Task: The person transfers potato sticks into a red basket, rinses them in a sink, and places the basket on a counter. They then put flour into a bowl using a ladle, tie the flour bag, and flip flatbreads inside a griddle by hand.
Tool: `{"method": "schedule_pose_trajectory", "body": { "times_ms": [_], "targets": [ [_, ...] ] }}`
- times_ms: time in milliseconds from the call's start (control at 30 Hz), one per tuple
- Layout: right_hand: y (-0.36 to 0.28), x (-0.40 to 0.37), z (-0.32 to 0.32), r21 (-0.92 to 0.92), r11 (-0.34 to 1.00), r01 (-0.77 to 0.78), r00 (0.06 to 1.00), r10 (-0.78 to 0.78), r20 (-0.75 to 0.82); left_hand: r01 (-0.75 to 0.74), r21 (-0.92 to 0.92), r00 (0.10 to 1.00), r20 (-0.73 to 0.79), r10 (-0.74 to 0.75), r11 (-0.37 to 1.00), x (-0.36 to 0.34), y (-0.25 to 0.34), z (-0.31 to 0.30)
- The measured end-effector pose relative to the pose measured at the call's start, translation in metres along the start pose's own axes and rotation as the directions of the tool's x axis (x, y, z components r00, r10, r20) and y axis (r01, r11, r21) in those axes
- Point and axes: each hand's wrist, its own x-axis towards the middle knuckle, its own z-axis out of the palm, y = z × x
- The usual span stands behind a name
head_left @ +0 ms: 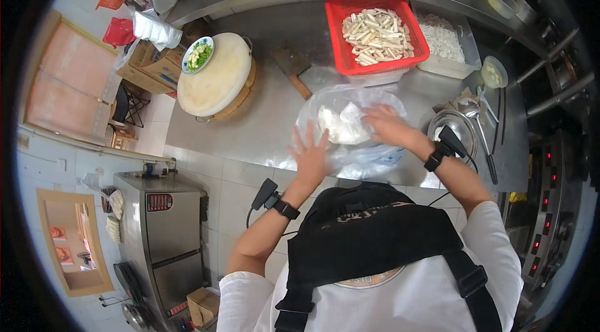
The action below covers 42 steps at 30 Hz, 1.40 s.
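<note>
left hand (310, 155) open, fingers spread, at the plastic bag (375, 157) on the desk (262, 119) near the red basket (340, 60); right hand (389, 125) loosely open on top; risk: thin film tears under pressing, spilling its white contents (340, 124).

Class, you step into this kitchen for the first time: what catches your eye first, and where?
The bright red plastic basket heaped with pale cut sticks stands out at the back of the steel counter. In front of it, the left hand, fingers spread, and the right hand lie on a clear plastic bag of white food. A round pale chopping block sits to the left.
</note>
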Motion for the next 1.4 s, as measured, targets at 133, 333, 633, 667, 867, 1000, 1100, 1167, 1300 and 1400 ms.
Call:
{"method": "schedule_pose_trajectory", "body": {
  "times_ms": [133,333,633,667,867,1000,1100,1167,1300,1400],
  "targets": [
    [0.012,-0.014,-0.017,-0.154,0.977,-0.148,0.986,0.157,0.051,-0.021,-0.417,0.984,-0.168,-0.054,0.909,0.006,-0.060,0.085],
    [0.040,-0.026,-0.003,-0.216,0.936,-0.277,0.787,0.349,0.508,0.129,-0.400,0.979,-0.095,-0.181,0.907,0.030,-0.052,0.052],
    [0.026,0.031,-0.160,0.784,0.596,-0.172,0.932,0.356,-0.067,-0.022,-0.626,0.992,-0.109,-0.059,0.780,0.025,-0.073,-0.100],
    [0.022,0.035,-0.165,0.784,0.597,-0.169,0.932,0.355,-0.069,-0.023,-0.624,0.992,-0.111,-0.060,0.781,0.029,-0.080,-0.099],
    [-0.009,0.041,-0.164,0.982,0.188,-0.024,0.964,0.264,-0.027,-0.370,0.076,0.733,-0.589,0.341,0.926,0.029,-0.070,-0.086],
    [-0.028,0.029,-0.123,0.964,0.099,-0.245,0.958,0.181,0.224,-0.287,-0.105,0.942,0.149,0.300,0.952,0.052,-0.077,0.004],
    [-0.030,0.024,-0.116,0.974,0.022,-0.225,0.957,0.195,0.217,-0.349,0.070,0.932,-0.079,0.354,0.934,0.042,-0.068,0.023],
    [-0.027,0.020,-0.120,0.940,-0.005,-0.340,0.899,0.291,0.327,-0.308,0.030,0.940,-0.146,0.310,0.951,0.039,-0.069,0.031],
    [-0.020,0.014,-0.120,0.963,0.019,-0.267,0.912,0.327,0.247,-0.221,0.240,0.966,0.190,0.177,0.945,0.037,-0.085,0.032],
    [-0.017,0.012,-0.123,0.959,-0.003,-0.282,0.854,0.455,0.253,-0.279,0.298,0.939,0.283,0.195,0.913,0.036,-0.102,0.007]
  ]
}}
